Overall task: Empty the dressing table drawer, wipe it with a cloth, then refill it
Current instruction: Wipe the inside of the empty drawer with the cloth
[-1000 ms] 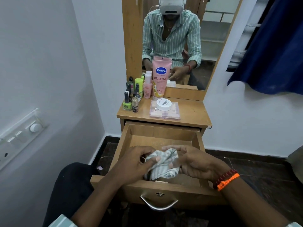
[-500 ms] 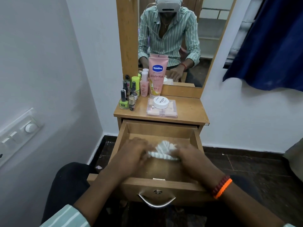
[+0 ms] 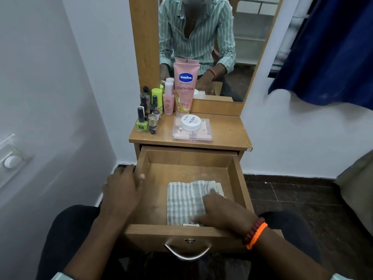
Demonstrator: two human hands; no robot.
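The wooden drawer (image 3: 239, 190) of the dressing table is pulled out and holds only a grey-and-white striped cloth (image 3: 185, 199), spread flat on its floor. My right hand (image 3: 224, 211) lies palm down on the cloth's right side, pressing it against the drawer floor. My left hand (image 3: 123, 188) rests on the drawer's left wall with the thumb over the rim. On the tabletop (image 3: 228, 132) stand a pink Vaseline tube (image 3: 185, 87), several nail-polish bottles (image 3: 148, 116) and a white jar (image 3: 191, 122) on a clear case (image 3: 192, 136).
A mirror (image 3: 252, 47) rises behind the tabletop. A white wall with a switch plate (image 3: 12, 156) is close on the left. A blue curtain (image 3: 331, 49) hangs at the upper right. The drawer's metal handle (image 3: 187, 252) faces me above my lap.
The bunched cloth held in both hands is now spread flat in the drawer. My left hand has left it for the drawer's left wall. My right hand now presses on it.
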